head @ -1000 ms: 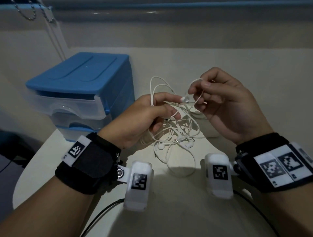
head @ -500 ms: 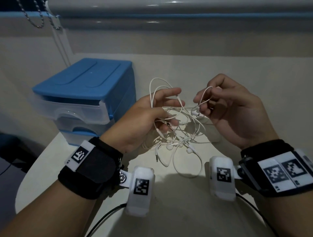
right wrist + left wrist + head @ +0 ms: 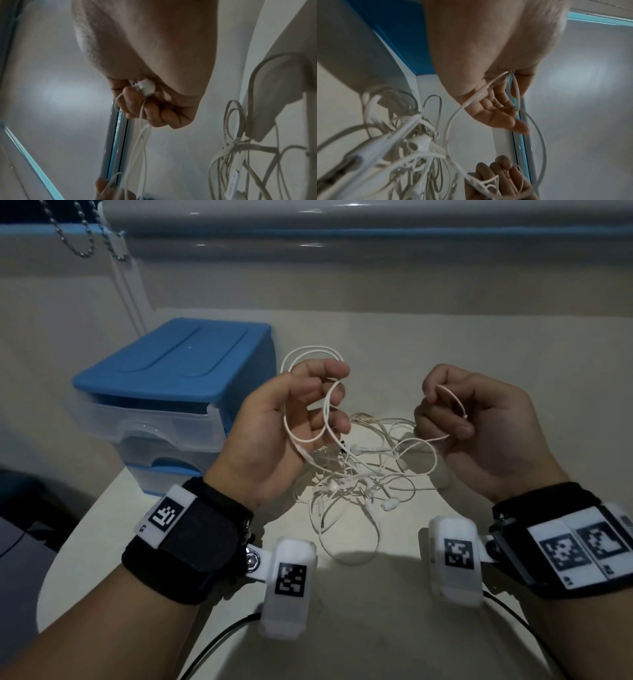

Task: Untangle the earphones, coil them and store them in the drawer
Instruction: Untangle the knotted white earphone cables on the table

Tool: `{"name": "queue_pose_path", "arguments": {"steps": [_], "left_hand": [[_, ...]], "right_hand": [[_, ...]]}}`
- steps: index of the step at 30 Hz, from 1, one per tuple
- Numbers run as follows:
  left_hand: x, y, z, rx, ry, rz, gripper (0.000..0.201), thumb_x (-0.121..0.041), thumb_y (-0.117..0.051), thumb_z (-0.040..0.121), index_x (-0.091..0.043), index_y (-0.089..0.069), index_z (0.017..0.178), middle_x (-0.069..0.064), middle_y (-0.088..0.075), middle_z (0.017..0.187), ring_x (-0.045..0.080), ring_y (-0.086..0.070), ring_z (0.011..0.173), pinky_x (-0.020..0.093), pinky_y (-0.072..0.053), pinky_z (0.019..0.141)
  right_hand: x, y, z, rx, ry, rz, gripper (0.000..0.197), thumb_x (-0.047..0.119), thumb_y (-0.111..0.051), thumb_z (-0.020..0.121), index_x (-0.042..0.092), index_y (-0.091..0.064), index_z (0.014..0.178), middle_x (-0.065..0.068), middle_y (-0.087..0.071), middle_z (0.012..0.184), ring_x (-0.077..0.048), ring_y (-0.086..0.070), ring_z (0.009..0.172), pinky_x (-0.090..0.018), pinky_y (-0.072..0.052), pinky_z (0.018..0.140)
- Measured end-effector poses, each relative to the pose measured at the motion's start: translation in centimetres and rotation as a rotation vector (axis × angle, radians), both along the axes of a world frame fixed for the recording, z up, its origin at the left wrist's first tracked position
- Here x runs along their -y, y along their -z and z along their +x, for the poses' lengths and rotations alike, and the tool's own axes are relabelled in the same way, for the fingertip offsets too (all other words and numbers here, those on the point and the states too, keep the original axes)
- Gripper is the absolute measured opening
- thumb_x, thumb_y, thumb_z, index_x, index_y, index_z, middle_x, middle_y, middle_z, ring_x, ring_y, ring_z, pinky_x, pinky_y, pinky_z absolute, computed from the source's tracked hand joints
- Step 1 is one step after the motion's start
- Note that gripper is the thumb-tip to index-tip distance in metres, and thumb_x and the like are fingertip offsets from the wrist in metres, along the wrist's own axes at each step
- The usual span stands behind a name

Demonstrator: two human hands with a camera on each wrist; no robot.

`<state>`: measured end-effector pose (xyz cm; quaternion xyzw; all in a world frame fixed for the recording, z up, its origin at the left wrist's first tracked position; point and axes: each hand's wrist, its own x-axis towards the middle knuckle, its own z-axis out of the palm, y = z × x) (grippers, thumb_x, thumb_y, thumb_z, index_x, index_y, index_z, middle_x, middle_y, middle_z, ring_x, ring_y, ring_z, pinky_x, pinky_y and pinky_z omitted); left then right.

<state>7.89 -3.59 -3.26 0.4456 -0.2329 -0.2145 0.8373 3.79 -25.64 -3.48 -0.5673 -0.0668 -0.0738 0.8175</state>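
My left hand (image 3: 287, 419) is raised above the table (image 3: 513, 364), palm turned toward me, with two loops of the earphones (image 3: 356, 470) draped over it: my thumb and curled fingers hold the thin white cable loosely rather than squeezing it. My right hand (image 3: 479, 419) is closed around another stretch of the same cable, pinching a small loop between thumb and forefinger, and the wrist view shows one white earbud (image 3: 145, 87) tucked against my palm. Between my hands the rest hangs down in a knotted bundle whose lower loops lie on the table, just in front of me and beside the blue drawer unit (image 3: 171, 402), whose clear drawers look shut. The cable is light, limp and slick, so it will slide through a loose hold and spring into new loops; pulling hard would likely only tighten the knot and strain the thin joints at the buds and the inline remote (image 3: 368, 150). I judge the best hold is on the firm parts, the earbud I already have or the plug, feeding that free end back through the loops while my left hand keeps them spread. Coiling and storing are not yet begun.
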Motion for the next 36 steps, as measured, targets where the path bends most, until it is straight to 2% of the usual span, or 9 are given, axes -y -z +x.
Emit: {"name": "queue_pose_path", "arguments": {"steps": [6, 8, 10, 12, 18, 20, 26, 30, 36], "left_hand": [[0.3, 0.0, -0.1, 0.033, -0.081, 0.041, 0.027, -0.01, -0.053, 0.092, -0.009, -0.064, 0.117, 0.003, -0.06, 0.09, 0.013, -0.061, 0.061, 0.021, -0.045, 0.053], [0.4, 0.0, -0.2, 0.055, -0.099, 0.062, 0.032, -0.004, -0.053, 0.096, -0.007, -0.064, 0.126, 0.005, -0.064, 0.097, 0.013, -0.066, 0.068, 0.018, -0.05, 0.054], [0.4, -0.2, -0.4, 0.056, -0.099, 0.076, 0.037, -0.001, -0.05, 0.098, -0.005, -0.061, 0.133, 0.006, -0.066, 0.104, 0.015, -0.069, 0.076, 0.017, -0.052, 0.054], [0.4, -0.4, -0.6, 0.059, -0.095, 0.092, 0.041, 0.0, -0.048, 0.097, -0.004, -0.059, 0.137, 0.007, -0.067, 0.11, 0.018, -0.071, 0.082, 0.017, -0.051, 0.051], [0.4, -0.3, -0.5, 0.153, -0.085, 0.171, 0.045, -0.003, -0.048, 0.1, -0.011, -0.056, 0.143, 0.007, -0.067, 0.129, 0.021, -0.067, 0.1, 0.015, -0.042, 0.047], [0.4, -0.2, -0.4, 0.179, -0.109, 0.217, 0.045, -0.005, -0.051, 0.099, -0.015, -0.057, 0.142, 0.005, -0.066, 0.135, 0.016, -0.067, 0.102, 0.015, -0.038, 0.049], [0.2, 0.1, -0.3, 0.181, -0.089, 0.21, 0.042, -0.011, -0.056, 0.097, -0.011, -0.058, 0.139, 0.012, -0.066, 0.135, 0.019, -0.073, 0.092, 0.016, -0.033, 0.044], [0.4, 0.4, 0.1, 0.142, -0.195, 0.292, 0.022, -0.014, -0.055, 0.101, -0.006, -0.069, 0.115, 0.01, -0.074, 0.105, 0.007, -0.05, 0.048, 0.014, -0.026, 0.037], [0.4, 0.6, 0.5, 0.081, -0.299, 0.338, 0.024, -0.019, -0.051, 0.105, -0.006, -0.071, 0.106, -0.002, -0.066, 0.078, 0.007, -0.041, 0.047, 0.02, -0.019, 0.042]], "right_hand": [[0.2, 0.7, 0.2, -0.012, 0.013, -0.351, 0.023, 0.01, -0.045, 0.08, -0.002, -0.06, 0.068, -0.002, -0.027, 0.044, -0.016, -0.023, 0.044, -0.026, -0.027, 0.046], [0.1, 0.8, 0.0, -0.004, -0.003, -0.442, 0.025, 0.013, -0.05, 0.079, -0.001, -0.066, 0.067, -0.01, -0.046, 0.051, -0.022, -0.039, 0.054, -0.034, -0.031, 0.053], [0.1, 0.7, -0.1, 0.026, -0.028, -0.437, 0.025, 0.015, -0.053, 0.081, -0.001, -0.071, 0.072, -0.012, -0.065, 0.073, -0.027, -0.056, 0.077, -0.041, -0.041, 0.073], [0.0, 0.5, -0.1, 0.064, -0.033, -0.412, 0.026, 0.016, -0.054, 0.083, -0.002, -0.073, 0.084, -0.014, -0.07, 0.089, -0.027, -0.06, 0.092, -0.044, -0.037, 0.086], [-0.7, 0.9, -0.2, 0.095, -0.133, -0.537, 0.033, 0.04, -0.071, 0.084, 0.008, -0.076, 0.091, -0.012, -0.074, 0.097, -0.021, -0.063, 0.095, -0.037, -0.041, 0.084], [-1.3, 0.9, -0.3, 0.097, -0.161, -0.561, 0.018, 0.029, -0.073, 0.085, 0.011, -0.076, 0.082, -0.006, -0.073, 0.085, -0.014, -0.064, 0.084, -0.027, -0.045, 0.08], [-0.8, 0.1, 0.1, 0.07, -0.001, -0.299, 0.021, 0.011, -0.055, 0.084, 0.01, -0.061, 0.064, -0.011, -0.058, 0.069, -0.019, -0.049, 0.069, -0.031, -0.037, 0.066], [0.1, 0.0, 0.3, 0.019, 0.12, 0.052, 0.015, 0.012, -0.048, 0.075, 0.011, -0.04, 0.063, -0.01, -0.045, 0.07, -0.019, -0.042, 0.066, -0.03, -0.035, 0.065], [0.9, -0.1, 0.0, 0.152, 0.234, 0.323, 0.016, 0.02, -0.049, 0.066, 0.013, -0.035, 0.061, -0.009, -0.056, 0.08, -0.021, -0.054, 0.077, -0.031, -0.037, 0.07]]}}
